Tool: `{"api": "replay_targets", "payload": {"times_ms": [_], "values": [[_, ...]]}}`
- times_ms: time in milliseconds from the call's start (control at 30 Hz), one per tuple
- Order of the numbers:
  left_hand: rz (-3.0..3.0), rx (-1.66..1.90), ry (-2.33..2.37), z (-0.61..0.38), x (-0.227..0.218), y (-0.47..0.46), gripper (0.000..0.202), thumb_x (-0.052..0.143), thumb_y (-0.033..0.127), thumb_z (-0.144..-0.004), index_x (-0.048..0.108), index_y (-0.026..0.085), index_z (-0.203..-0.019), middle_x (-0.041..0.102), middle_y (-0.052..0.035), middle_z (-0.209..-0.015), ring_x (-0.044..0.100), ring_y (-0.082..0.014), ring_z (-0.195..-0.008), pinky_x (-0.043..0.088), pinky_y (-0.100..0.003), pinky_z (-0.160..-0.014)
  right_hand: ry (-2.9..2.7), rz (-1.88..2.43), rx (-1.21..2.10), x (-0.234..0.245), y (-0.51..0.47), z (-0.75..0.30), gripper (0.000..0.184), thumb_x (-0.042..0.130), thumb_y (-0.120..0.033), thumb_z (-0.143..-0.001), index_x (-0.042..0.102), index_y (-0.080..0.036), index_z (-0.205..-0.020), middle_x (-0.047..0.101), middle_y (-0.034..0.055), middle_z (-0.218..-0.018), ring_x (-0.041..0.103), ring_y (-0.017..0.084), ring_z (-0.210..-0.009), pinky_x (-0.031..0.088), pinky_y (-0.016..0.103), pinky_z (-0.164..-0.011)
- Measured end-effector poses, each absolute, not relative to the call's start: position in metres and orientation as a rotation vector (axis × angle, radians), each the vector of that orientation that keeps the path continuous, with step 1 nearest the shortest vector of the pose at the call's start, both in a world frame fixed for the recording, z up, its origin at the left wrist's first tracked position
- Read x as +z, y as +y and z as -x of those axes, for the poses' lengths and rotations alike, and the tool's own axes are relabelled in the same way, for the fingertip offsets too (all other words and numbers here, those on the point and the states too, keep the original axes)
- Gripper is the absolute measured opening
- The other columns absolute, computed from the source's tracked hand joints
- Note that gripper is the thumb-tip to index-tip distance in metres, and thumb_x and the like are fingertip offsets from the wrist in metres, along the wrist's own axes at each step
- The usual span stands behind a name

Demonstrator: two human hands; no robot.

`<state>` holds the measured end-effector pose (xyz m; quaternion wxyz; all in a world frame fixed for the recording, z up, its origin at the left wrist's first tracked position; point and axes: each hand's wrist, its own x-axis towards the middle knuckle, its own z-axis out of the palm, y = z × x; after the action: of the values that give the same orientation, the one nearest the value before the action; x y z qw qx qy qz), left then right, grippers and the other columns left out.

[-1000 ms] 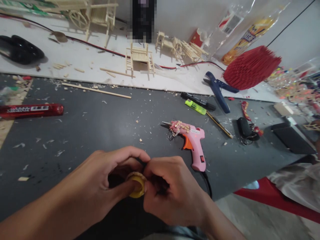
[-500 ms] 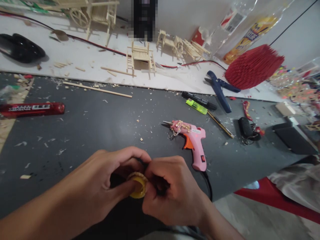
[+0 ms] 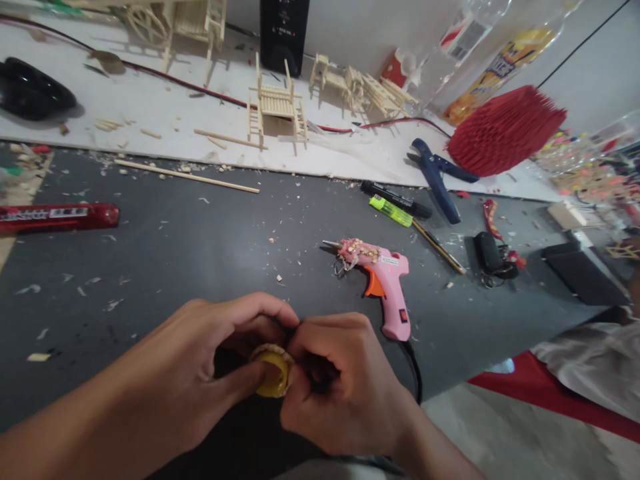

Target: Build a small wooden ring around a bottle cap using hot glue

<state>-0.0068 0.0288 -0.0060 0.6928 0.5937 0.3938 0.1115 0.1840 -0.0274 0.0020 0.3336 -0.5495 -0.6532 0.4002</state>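
Observation:
Both my hands meet low in the middle, over the near edge of the dark grey mat (image 3: 190, 253). My left hand (image 3: 200, 363) curls round a small yellow round piece (image 3: 273, 373) with a pale wooden rim, thumb under it. My right hand (image 3: 335, 383) is closed in a pinch against the right side of the same piece. What its fingertips press there is hidden. A pink hot glue gun (image 3: 383, 280) lies on the mat just beyond my right hand, its black cord running back past my wrist.
Farther back lie a black marker (image 3: 395, 200), a green lighter (image 3: 391, 212), blue pliers (image 3: 435, 177), a red folded-paper model (image 3: 505, 130), a red tube (image 3: 55, 217) at left, a long wooden stick (image 3: 185, 175) and small stick-built chairs (image 3: 277, 107) on the white board (image 3: 150, 107).
Only the view shifted slightly. My hands keep the same grip on the yellow piece.

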Motion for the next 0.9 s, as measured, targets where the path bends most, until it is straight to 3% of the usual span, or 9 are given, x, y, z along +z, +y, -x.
{"api": "replay_targets", "payload": {"times_ms": [267,400,500,700,900], "values": [[-1.281,0.289,1.023,0.008,-0.001,0.028,0.022,0.077,0.036,-0.085,0.074,0.031,-0.107,0.087,0.0017,-0.090,0.084,-0.0218,-0.084,0.061,-0.024,-0.071,-1.664,1.430,1.036,0.006,-0.027,-0.188,0.022,0.054,-0.010,-0.066,0.037,-0.023,-0.059,0.035,-0.0090,-0.053,0.029,0.005,-0.044,0.020,0.019,-0.042],[-1.209,0.326,1.059,0.013,0.004,0.036,0.026,0.082,0.034,-0.080,0.072,0.029,-0.104,0.077,0.0050,-0.078,0.076,-0.0165,-0.073,0.059,-0.020,-0.067,-1.647,1.467,1.015,0.006,-0.028,-0.192,0.019,0.053,-0.012,-0.069,0.039,-0.023,-0.061,0.038,-0.0078,-0.054,0.032,0.006,-0.046,0.021,0.022,-0.044],[-1.190,0.416,1.159,0.018,0.012,0.044,0.029,0.085,0.029,-0.077,0.066,0.029,-0.098,0.070,0.0081,-0.075,0.071,-0.0125,-0.071,0.055,-0.016,-0.066,-1.662,1.458,0.968,0.006,-0.030,-0.192,0.017,0.054,-0.012,-0.074,0.044,-0.022,-0.065,0.041,-0.0066,-0.058,0.037,0.007,-0.050,0.024,0.023,-0.048],[-1.234,0.561,1.184,0.017,0.025,0.043,0.027,0.080,0.028,-0.081,0.056,0.029,-0.092,0.072,0.0099,-0.079,0.073,-0.0108,-0.074,0.057,-0.017,-0.071,-1.805,1.427,0.878,0.003,-0.033,-0.189,0.021,0.059,-0.013,-0.087,0.052,-0.019,-0.068,0.044,-0.0049,-0.063,0.040,0.007,-0.052,0.026,0.024,-0.050],[-1.364,0.569,1.187,0.011,0.027,0.035,0.021,0.070,0.019,-0.077,0.055,0.028,-0.089,0.073,0.0115,-0.075,0.068,-0.0087,-0.068,0.051,-0.014,-0.064,-1.739,1.540,0.812,0.002,-0.030,-0.188,0.012,0.061,-0.014,-0.088,0.063,-0.018,-0.076,0.052,-0.0035,-0.069,0.048,0.009,-0.057,0.034,0.023,-0.052]]}}
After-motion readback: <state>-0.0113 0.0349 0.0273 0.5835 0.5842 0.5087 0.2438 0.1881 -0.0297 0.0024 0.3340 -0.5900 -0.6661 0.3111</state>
